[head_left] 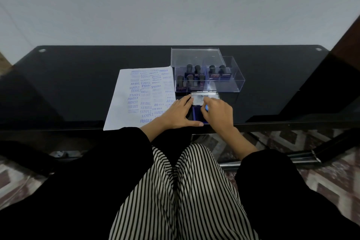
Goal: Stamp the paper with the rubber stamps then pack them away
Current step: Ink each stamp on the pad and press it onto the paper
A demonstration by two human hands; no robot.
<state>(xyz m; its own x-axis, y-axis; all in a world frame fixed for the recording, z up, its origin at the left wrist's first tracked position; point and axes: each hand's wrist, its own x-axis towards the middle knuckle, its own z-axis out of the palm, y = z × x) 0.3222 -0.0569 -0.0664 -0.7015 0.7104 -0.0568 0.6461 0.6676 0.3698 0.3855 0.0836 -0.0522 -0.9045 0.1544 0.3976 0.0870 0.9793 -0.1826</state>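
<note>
SAMPLE, FRAGILE, AIR MAIL on paper (120, 115)

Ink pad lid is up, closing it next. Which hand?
Right, probably. The right hand has fingers on the raised lid; the left hand lies flat beside the ink pad, likely steadying it.

Dim, soft light; wide-angle bending at edges; slight blur.

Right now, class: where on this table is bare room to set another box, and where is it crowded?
Bare: table left of the paper; also right of the clear boxes. Crowded: ink pad, left hand and right hand at it.
</note>
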